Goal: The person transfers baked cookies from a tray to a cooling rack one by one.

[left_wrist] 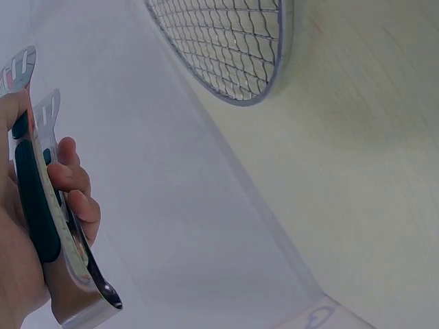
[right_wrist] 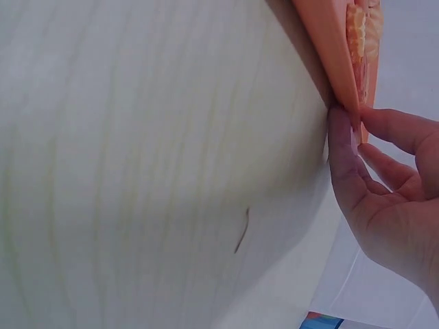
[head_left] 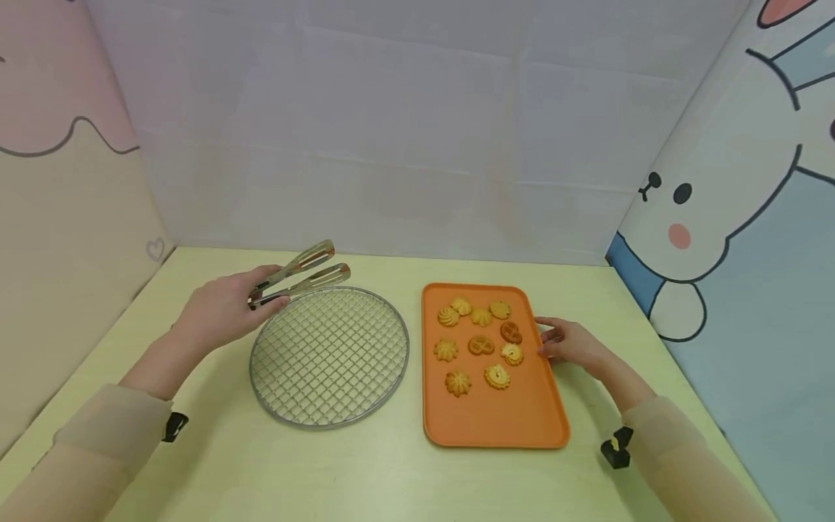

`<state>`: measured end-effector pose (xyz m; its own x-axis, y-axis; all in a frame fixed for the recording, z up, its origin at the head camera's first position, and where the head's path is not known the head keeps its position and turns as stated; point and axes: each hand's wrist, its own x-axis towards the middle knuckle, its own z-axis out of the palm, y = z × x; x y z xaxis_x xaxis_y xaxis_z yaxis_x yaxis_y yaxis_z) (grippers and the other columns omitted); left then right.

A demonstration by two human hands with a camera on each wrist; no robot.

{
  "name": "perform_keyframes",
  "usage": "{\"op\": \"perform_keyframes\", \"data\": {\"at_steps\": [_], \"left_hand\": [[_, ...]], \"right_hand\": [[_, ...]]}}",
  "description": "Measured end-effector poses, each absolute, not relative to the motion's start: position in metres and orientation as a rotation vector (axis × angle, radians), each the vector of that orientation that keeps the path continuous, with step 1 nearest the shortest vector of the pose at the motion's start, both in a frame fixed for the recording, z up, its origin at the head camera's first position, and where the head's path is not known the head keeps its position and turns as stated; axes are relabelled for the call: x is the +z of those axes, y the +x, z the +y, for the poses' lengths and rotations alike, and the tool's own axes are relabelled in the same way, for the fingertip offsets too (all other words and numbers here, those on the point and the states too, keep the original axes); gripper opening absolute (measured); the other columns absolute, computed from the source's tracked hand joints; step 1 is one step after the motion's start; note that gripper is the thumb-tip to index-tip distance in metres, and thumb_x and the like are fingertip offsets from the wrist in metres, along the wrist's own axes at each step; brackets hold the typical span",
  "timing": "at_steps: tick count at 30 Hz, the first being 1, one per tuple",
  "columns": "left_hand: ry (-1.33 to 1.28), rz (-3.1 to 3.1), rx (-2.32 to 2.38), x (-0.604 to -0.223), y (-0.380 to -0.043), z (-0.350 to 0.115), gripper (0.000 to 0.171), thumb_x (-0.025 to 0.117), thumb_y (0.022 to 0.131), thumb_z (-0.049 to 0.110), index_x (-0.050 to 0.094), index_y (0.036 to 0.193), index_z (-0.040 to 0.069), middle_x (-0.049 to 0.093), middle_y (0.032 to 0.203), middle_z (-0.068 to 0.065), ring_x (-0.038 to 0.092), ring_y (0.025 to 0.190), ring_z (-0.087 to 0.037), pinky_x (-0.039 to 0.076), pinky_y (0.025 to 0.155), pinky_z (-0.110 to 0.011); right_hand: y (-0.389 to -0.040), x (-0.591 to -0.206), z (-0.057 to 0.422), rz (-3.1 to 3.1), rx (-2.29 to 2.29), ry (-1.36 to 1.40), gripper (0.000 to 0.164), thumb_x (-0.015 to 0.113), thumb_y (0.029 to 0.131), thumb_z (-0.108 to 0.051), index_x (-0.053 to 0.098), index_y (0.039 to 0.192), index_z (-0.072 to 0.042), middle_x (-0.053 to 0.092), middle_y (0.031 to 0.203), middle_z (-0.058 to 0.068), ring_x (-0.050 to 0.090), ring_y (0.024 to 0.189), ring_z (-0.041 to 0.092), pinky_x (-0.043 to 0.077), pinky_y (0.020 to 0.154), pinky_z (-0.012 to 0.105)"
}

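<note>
My left hand (head_left: 225, 308) grips a pair of metal tongs (head_left: 306, 279), whose two slotted ends stand apart over the far edge of a round wire rack (head_left: 329, 355). Dark grip pads on the tongs' arms show between the thumb and fingers in the left wrist view. My right hand (head_left: 572, 342) pinches the right edge of an orange tray (head_left: 496, 424), thumb and fingertips at the rim in the right wrist view. Several biscuits lie on the tray, among them pretzel-shaped biscuits (head_left: 481, 345), star-shaped ones (head_left: 458, 383) and round ones with pale tops (head_left: 497, 376).
Rack and tray sit side by side on a pale wooden table (head_left: 372, 471), with a strip of tabletop between them. A white sheet (head_left: 404, 130) hangs behind. Cartoon-printed panels (head_left: 737, 217) stand at both sides.
</note>
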<state>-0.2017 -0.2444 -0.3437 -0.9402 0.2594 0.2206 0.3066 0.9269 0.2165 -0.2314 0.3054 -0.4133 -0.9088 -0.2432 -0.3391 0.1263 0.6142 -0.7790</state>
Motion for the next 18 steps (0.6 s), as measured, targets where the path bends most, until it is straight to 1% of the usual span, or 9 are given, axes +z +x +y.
{"op": "perform_keyframes", "data": {"at_steps": [3, 6, 13, 18], "left_hand": [[-0.479, -2.845, -0.365, -0.341, -0.199, -0.236, 0.052, 0.057, 0.089, 0.053, 0.051, 0.129, 0.02, 0.05, 0.074, 0.001, 0.041, 0.055, -0.013, 0.031, 0.046, -0.028], [-0.525, -2.803, -0.362, -0.339, -0.195, -0.229, 0.05, 0.06, 0.089, 0.049, 0.051, 0.129, 0.021, 0.05, 0.077, 0.002, 0.039, 0.054, -0.011, 0.03, 0.045, -0.027], [-0.601, -2.801, -0.317, -0.336, -0.186, -0.213, 0.055, 0.058, 0.09, 0.049, 0.046, 0.136, 0.022, 0.054, 0.086, 0.0, 0.042, 0.053, -0.008, 0.033, 0.044, -0.025], [-0.663, -2.771, -0.303, -0.333, -0.179, -0.2, 0.056, 0.061, 0.089, 0.046, 0.045, 0.137, 0.023, 0.055, 0.085, 0.001, 0.041, 0.049, -0.007, 0.033, 0.043, -0.024]], "right_hand": [[-0.232, -0.413, 0.307, 2.41, -1.235, -0.072, 0.066, 0.061, 0.089, -0.001, 0.027, 0.145, 0.004, 0.052, 0.11, 0.022, 0.06, 0.085, 0.018, 0.055, 0.078, 0.034], [-0.232, -0.414, 0.309, 2.398, -1.238, -0.081, 0.067, 0.061, 0.089, -0.004, 0.026, 0.146, 0.004, 0.05, 0.112, 0.022, 0.059, 0.088, 0.019, 0.054, 0.079, 0.035], [-0.231, -0.418, 0.312, 2.389, -1.237, -0.072, 0.068, 0.062, 0.09, -0.01, 0.026, 0.147, -0.001, 0.048, 0.119, 0.021, 0.054, 0.095, 0.022, 0.053, 0.081, 0.032], [-0.23, -0.42, 0.313, 2.387, -1.258, -0.069, 0.067, 0.061, 0.09, -0.009, 0.026, 0.147, -0.001, 0.047, 0.119, 0.021, 0.052, 0.097, 0.024, 0.053, 0.08, 0.031]]}}
